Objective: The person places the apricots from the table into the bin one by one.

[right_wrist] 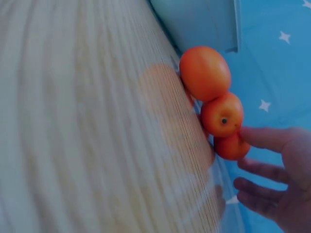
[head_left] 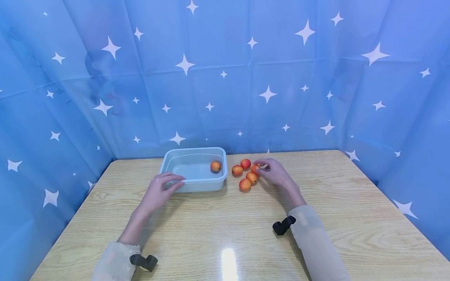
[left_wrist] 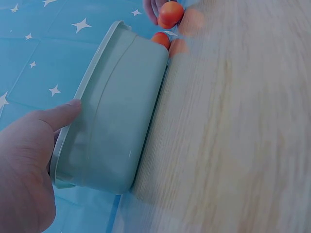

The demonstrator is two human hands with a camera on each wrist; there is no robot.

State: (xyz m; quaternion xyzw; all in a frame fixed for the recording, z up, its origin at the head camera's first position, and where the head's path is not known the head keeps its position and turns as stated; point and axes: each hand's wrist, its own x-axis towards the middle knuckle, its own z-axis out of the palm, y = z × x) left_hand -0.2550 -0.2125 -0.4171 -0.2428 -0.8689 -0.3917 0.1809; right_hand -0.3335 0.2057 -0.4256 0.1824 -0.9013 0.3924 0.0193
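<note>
A light blue plastic box point(head_left: 197, 186) stands near the table's back edge, with one orange-red fruit point(head_left: 216, 166) inside at its right end. My left hand point(head_left: 156, 191) pinches the box's rim at the front left corner, thumb along the outer wall. Right of the box lies a loose group of small orange-red fruits point(head_left: 245, 185), smooth and apricot-like. At the right of this group, my right hand point(head_left: 277, 174) has its thumb and fingers about one fruit point(right_wrist: 230, 147), which seems to be on the table still. Its far side is hidden.
The wood-grain table point(head_left: 197, 230) reaches back to a blue curtain point(head_left: 225, 93) with white stars, which also hangs at both sides. Each sleeve carries a small black wrist camera point(head_left: 284, 225). A bright reflection shows on the tabletop in front.
</note>
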